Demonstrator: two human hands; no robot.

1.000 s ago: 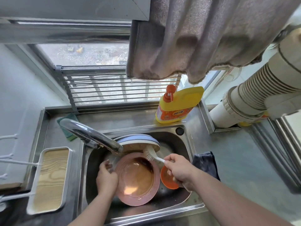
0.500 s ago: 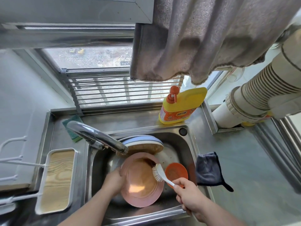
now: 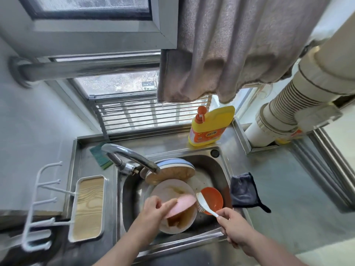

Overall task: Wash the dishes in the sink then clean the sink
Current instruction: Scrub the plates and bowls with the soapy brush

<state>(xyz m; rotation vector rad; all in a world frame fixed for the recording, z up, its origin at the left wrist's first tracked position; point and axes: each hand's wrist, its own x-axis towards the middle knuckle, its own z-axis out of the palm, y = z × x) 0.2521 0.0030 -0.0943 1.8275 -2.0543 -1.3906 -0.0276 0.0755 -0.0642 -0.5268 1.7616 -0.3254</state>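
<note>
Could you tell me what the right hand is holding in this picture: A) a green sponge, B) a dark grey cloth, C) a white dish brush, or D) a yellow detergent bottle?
C: the right hand grips the handle of the white dish brush, whose bristles sit beside the tilted pink plate over the sink.

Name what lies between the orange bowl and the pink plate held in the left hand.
In the head view, the white dish brush, gripped by the right hand, lies between the orange bowl and the pink plate.
</note>
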